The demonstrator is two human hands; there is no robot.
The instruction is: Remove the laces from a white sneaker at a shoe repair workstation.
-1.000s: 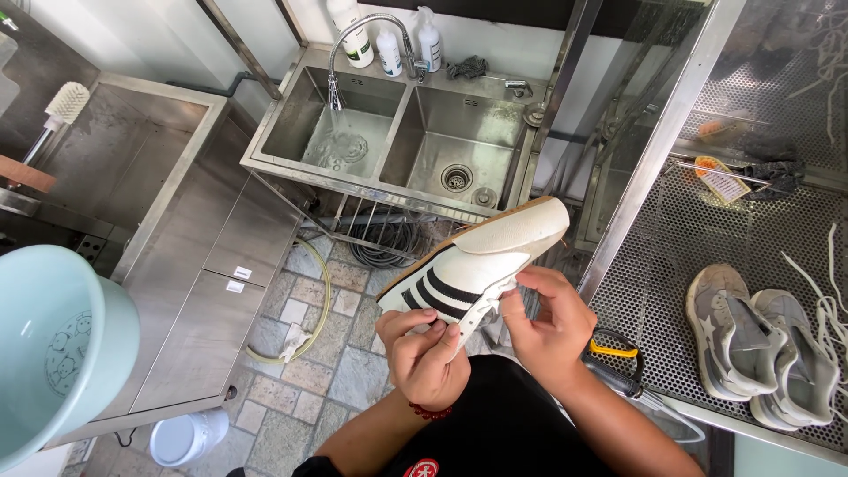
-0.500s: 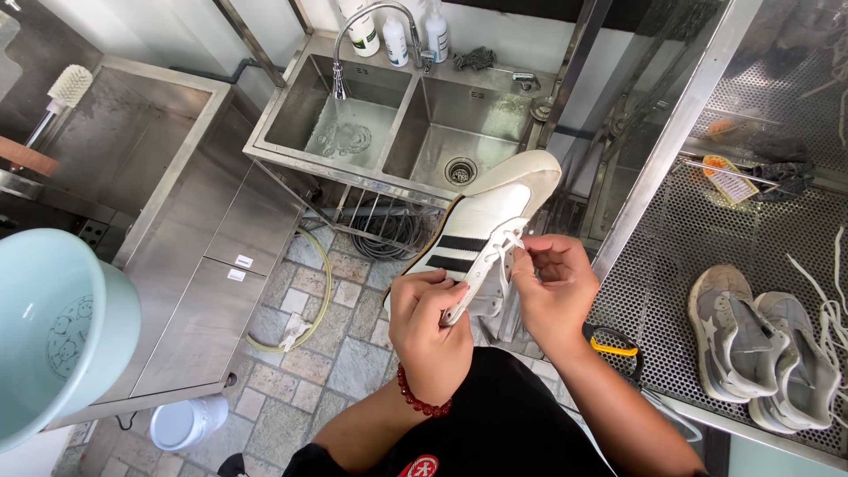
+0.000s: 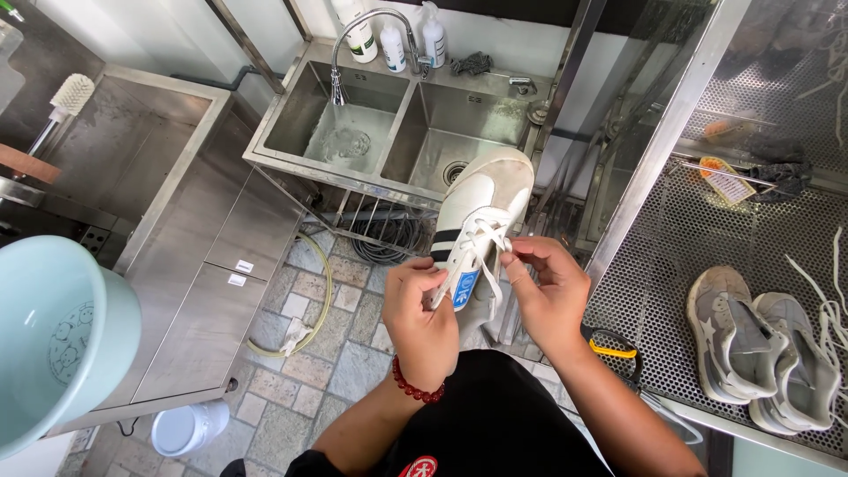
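My left hand (image 3: 422, 311) is closed around the heel part of a white sneaker (image 3: 478, 221) with dark stripes, holding it up between my two hands, toe pointing away from me. My right hand (image 3: 548, 290) pinches a white lace (image 3: 491, 235) with narrow fingertips. Beyond the hands is a steel double sink (image 3: 389, 132); right of my right hand, grey sneakers (image 3: 761, 343) lie on a perforated shelf (image 3: 671, 256).
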